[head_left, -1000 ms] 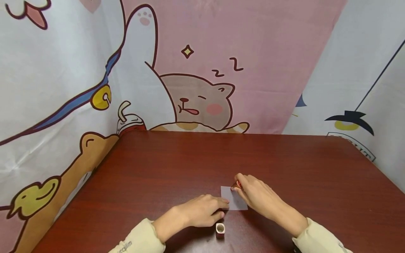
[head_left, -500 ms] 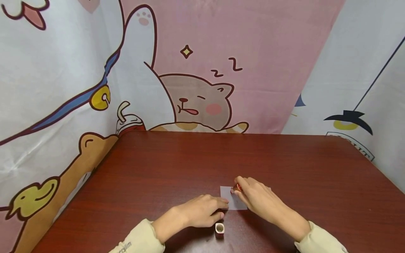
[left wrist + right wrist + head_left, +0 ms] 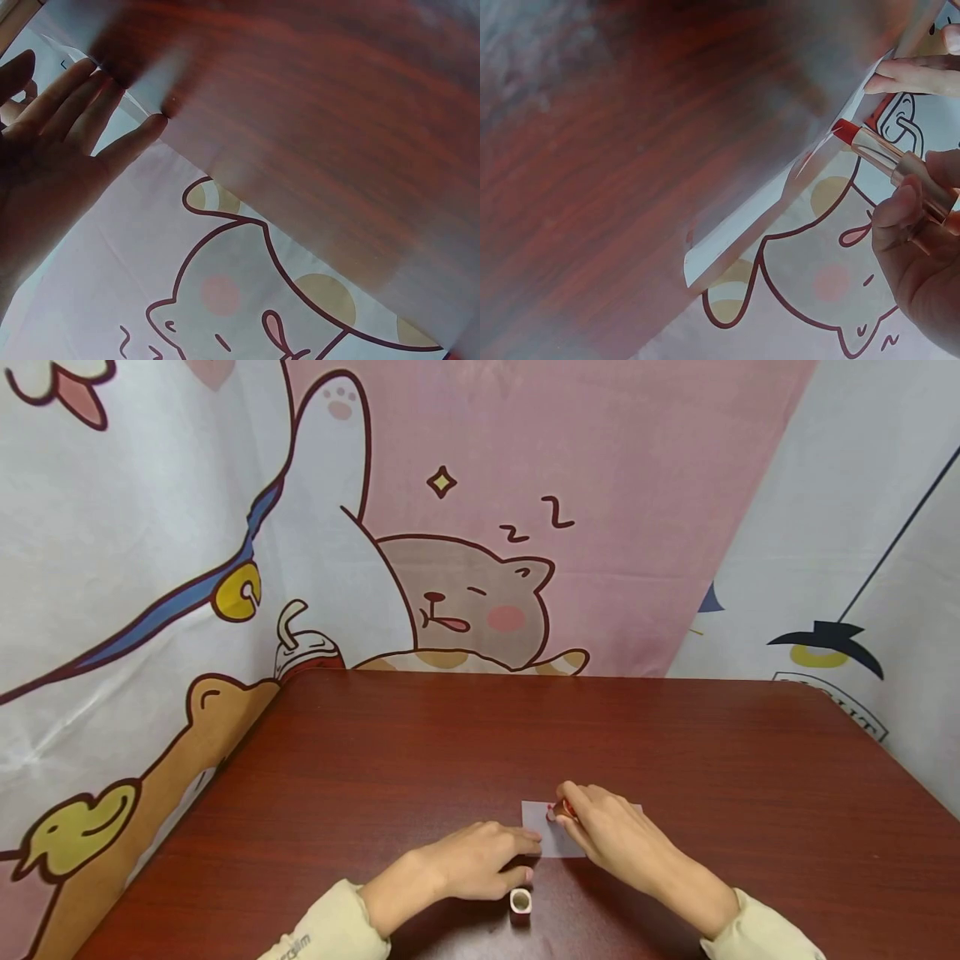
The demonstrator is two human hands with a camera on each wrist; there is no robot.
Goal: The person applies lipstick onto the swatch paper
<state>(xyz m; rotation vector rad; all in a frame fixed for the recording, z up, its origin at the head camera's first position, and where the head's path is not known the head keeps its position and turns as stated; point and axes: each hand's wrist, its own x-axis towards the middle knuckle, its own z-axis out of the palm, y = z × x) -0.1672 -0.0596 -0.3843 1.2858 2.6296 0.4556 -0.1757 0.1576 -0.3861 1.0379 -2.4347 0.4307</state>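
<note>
In the head view a small white sheet of paper (image 3: 557,845) lies on the table. My left hand (image 3: 480,862) rests its fingertips on the sheet's left edge, fingers fairly straight. A lipstick (image 3: 883,151) with a gold tube and red tip is pinched between the thumb and fingers of my right hand (image 3: 618,837). Its red tip meets the paper, where reddish marks show in the right wrist view. Part of the sheet is hidden beneath the right hand. Just below the left thumb stands an open, squarish lipstick cap (image 3: 521,906), not held.
The dark reddish wooden table (image 3: 420,743) stretches away behind and to both sides of the hands. A cartoon-printed cloth (image 3: 630,510) hangs along its back and left sides.
My right hand has shifted slightly toward me with the lipstick, its tip staying at the paper. The left hand and the cap stay practically where they were.
</note>
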